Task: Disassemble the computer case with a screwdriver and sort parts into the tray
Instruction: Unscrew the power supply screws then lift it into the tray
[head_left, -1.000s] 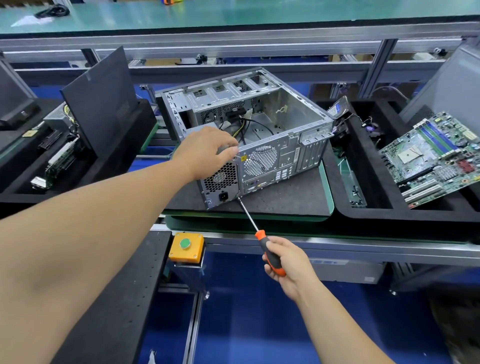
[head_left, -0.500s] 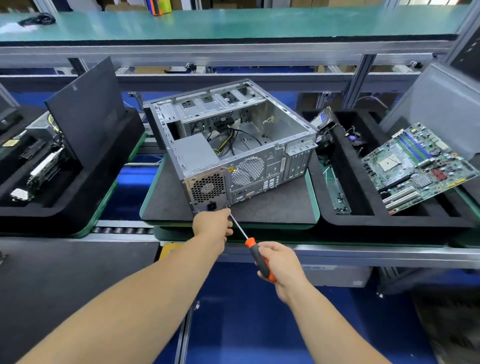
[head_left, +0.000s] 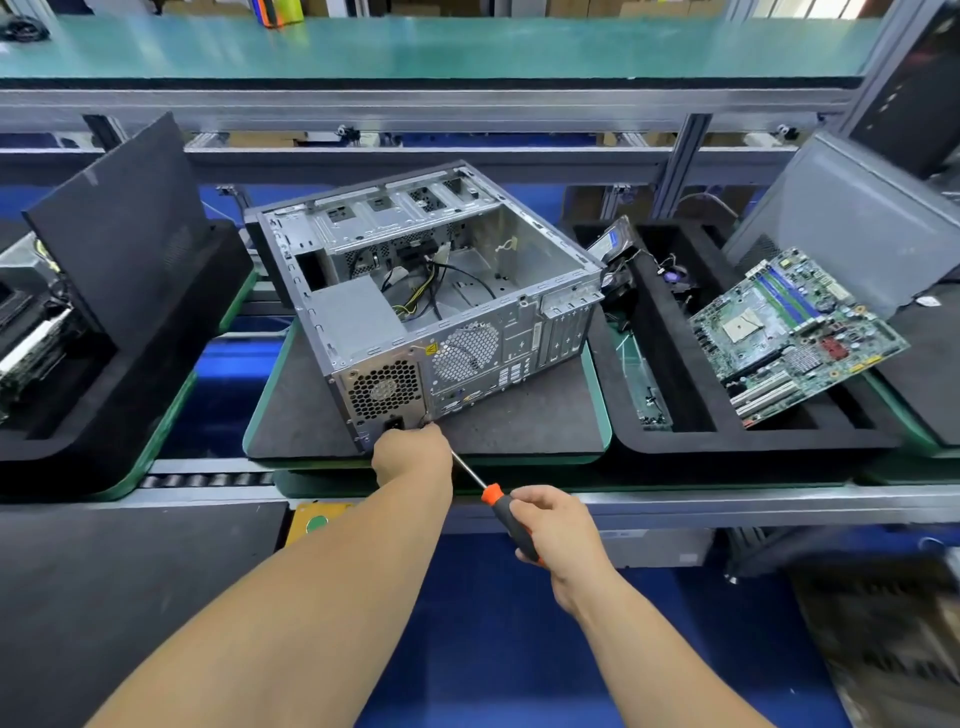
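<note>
Leaning in foam tray (head_left: 779, 441) motherboard (head_left: 795, 332), right hand (head_left: 558, 530) gripping screwdriver (head_left: 506, 514), left hand (head_left: 413, 452) seemingly pinching

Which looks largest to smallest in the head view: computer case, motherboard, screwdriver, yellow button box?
1. computer case
2. motherboard
3. screwdriver, partly covered by both hands
4. yellow button box, partly hidden by the left arm, so its rank against the screwdriver is unsure

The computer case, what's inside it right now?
Inside the computer case are a grey power supply in the near left corner and loose cables. The floor beneath the power supply is hidden.
</note>
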